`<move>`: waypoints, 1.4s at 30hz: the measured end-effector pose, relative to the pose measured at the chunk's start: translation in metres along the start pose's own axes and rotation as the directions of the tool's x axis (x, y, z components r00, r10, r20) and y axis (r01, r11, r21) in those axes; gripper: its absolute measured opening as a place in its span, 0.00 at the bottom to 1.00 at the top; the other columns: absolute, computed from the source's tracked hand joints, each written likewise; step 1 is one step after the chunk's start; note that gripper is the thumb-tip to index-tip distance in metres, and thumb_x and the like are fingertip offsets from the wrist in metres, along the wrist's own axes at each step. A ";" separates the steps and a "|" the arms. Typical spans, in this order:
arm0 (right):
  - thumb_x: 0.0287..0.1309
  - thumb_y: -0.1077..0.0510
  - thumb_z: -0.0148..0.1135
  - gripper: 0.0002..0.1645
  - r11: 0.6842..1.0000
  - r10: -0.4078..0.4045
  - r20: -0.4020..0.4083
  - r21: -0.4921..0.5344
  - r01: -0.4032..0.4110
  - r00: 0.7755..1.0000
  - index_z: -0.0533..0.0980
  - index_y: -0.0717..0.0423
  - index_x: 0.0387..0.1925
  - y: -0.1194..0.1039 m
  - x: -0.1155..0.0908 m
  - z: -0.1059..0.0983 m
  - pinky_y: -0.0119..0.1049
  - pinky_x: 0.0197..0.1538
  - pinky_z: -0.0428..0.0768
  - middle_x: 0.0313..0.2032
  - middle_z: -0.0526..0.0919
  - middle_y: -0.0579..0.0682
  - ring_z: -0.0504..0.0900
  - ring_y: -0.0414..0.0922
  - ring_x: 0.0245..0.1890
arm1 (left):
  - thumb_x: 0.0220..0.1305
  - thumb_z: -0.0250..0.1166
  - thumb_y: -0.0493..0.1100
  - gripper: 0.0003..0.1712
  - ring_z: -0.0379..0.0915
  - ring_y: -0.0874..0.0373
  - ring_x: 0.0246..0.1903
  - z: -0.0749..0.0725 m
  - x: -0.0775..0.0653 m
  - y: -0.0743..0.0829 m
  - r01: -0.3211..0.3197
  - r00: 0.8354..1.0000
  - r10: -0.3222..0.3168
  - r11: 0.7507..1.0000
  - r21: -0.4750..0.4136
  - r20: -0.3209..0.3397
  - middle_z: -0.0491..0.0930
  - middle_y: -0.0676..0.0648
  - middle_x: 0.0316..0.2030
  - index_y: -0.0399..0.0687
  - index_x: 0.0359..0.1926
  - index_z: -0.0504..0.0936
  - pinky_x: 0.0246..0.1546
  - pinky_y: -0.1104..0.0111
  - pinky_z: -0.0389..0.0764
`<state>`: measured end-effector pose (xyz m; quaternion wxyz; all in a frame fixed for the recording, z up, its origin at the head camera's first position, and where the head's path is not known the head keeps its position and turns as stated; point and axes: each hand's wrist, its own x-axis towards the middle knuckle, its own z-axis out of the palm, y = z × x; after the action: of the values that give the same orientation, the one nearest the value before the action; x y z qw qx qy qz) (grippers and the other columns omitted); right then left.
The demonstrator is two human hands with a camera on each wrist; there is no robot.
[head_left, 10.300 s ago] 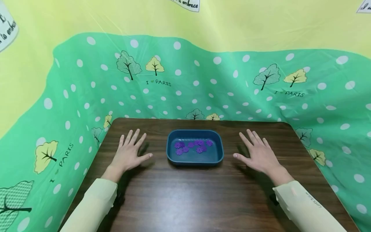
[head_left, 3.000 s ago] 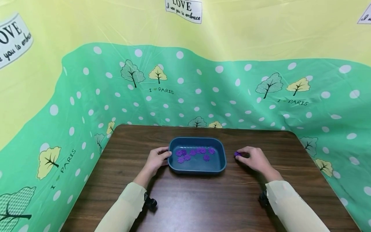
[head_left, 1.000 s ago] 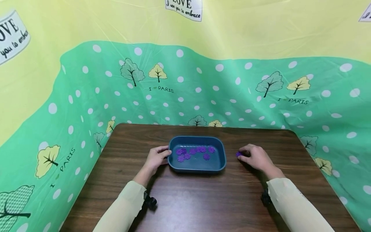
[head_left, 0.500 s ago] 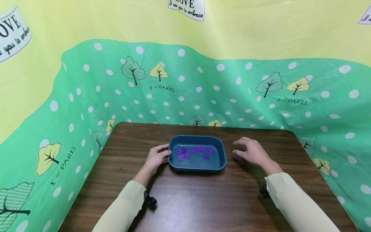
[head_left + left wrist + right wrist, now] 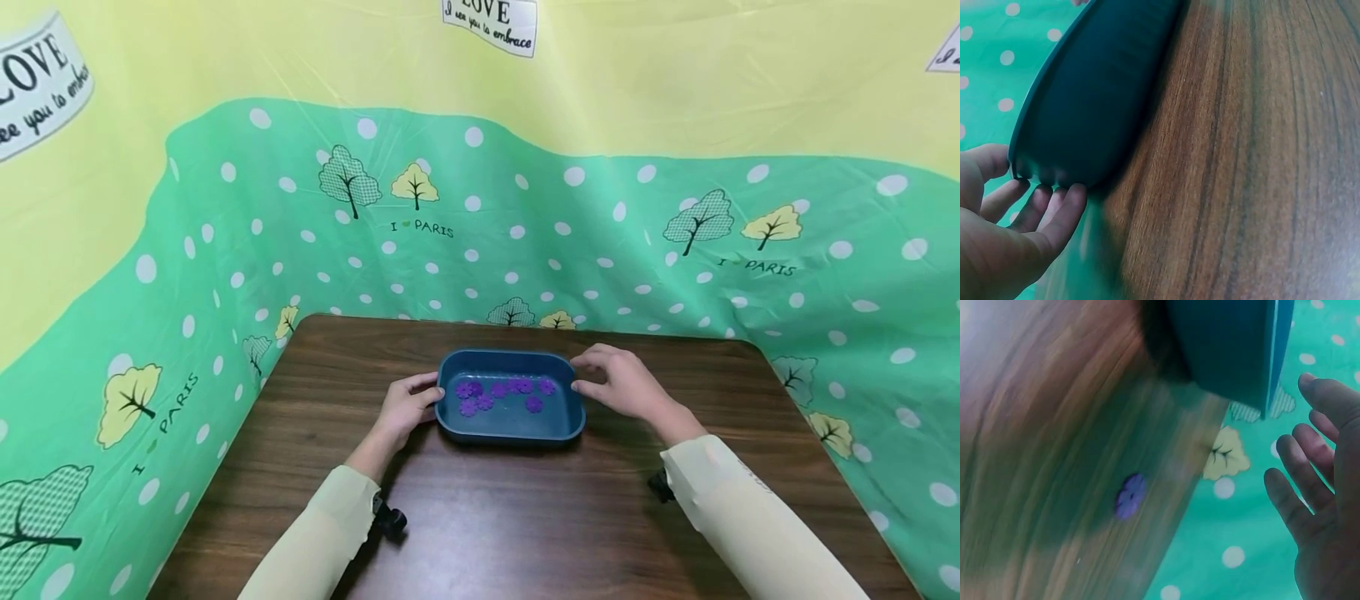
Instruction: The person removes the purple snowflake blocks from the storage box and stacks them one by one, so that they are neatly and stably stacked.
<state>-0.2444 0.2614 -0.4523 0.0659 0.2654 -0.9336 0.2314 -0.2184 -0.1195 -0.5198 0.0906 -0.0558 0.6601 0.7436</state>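
Observation:
A dark blue rectangular plastic tub [image 5: 510, 432] sits on the table, with several purple flower-shaped pieces [image 5: 533, 404] lying on its floor. My left hand [image 5: 402, 408] grips the tub's left end, thumb at the rim and fingertips against the outer wall; the left wrist view shows this hand [image 5: 1029, 225] at the tub's end. At the opposite end, my right hand [image 5: 618, 382] holds nothing, its fingers spread beside the rim. In the right wrist view its fingertips stand apart from the tub [image 5: 1229, 350]. One purple flower piece [image 5: 1130, 495] lies on the table there, hidden in the head view.
The brown wood-grain table [image 5: 487, 525] extends in front of the tub and to both sides. Behind and beside it hangs a green and yellow printed cloth [image 5: 517, 208]. A dark wrist-worn camera [image 5: 390, 518] sits below the left sleeve.
My right hand has let go of the purple flower piece on the table, spread its fingers and moved left to the tub's right end. The left hand keeps its grip on the tub.

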 end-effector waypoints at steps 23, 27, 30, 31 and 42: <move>0.60 0.51 0.75 0.22 1.000 -0.003 0.207 -0.016 0.006 0.978 0.85 0.56 0.52 -0.036 0.027 0.046 0.46 0.50 0.87 0.48 0.87 0.52 0.84 0.48 0.44 | 0.69 0.65 0.33 0.24 0.84 0.45 0.49 -0.001 0.000 -0.001 0.010 1.000 -0.010 1.000 0.004 0.012 0.79 0.29 0.59 0.35 0.65 0.78 0.51 0.52 0.87; 0.59 0.49 0.76 0.22 0.998 0.009 0.236 -0.068 0.007 0.972 0.85 0.54 0.52 -0.040 0.029 0.051 0.46 0.52 0.86 0.48 0.87 0.50 0.84 0.45 0.44 | 0.69 0.64 0.33 0.24 0.84 0.45 0.49 -0.001 0.001 -0.002 0.008 1.000 -0.008 1.000 0.007 0.009 0.79 0.29 0.59 0.35 0.65 0.78 0.50 0.54 0.88; 0.59 0.48 0.76 0.22 0.995 0.014 0.275 -0.097 0.013 0.961 0.85 0.53 0.52 -0.042 0.031 0.054 0.47 0.53 0.86 0.48 0.87 0.49 0.84 0.45 0.45 | 0.69 0.64 0.33 0.24 0.84 0.46 0.48 -0.001 0.002 -0.002 0.007 1.000 -0.007 1.000 0.010 0.002 0.80 0.29 0.58 0.35 0.65 0.78 0.49 0.55 0.88; 0.59 0.48 0.76 0.22 0.994 0.011 0.287 -0.106 0.020 0.958 0.85 0.54 0.52 -0.042 0.031 0.055 0.47 0.53 0.86 0.48 0.87 0.50 0.84 0.46 0.46 | 0.69 0.65 0.33 0.24 0.84 0.47 0.48 -0.001 0.002 -0.002 0.009 1.000 -0.009 1.000 0.010 0.001 0.80 0.30 0.58 0.35 0.65 0.79 0.49 0.54 0.88; 0.60 0.53 0.74 0.20 0.976 0.060 0.332 -0.217 0.015 0.941 0.85 0.56 0.52 -0.040 0.038 0.065 0.53 0.60 0.83 0.50 0.88 0.53 0.84 0.53 0.55 | 0.68 0.65 0.34 0.24 0.84 0.47 0.47 -0.001 0.003 -0.003 0.016 1.000 -0.016 1.000 0.008 -0.003 0.80 0.30 0.58 0.35 0.65 0.79 0.50 0.53 0.87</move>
<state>-0.2554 0.1830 -0.4847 -0.0686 0.2816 -0.9537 0.0802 -0.2203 -0.1200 -0.5232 0.0958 -0.0619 0.6626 0.7403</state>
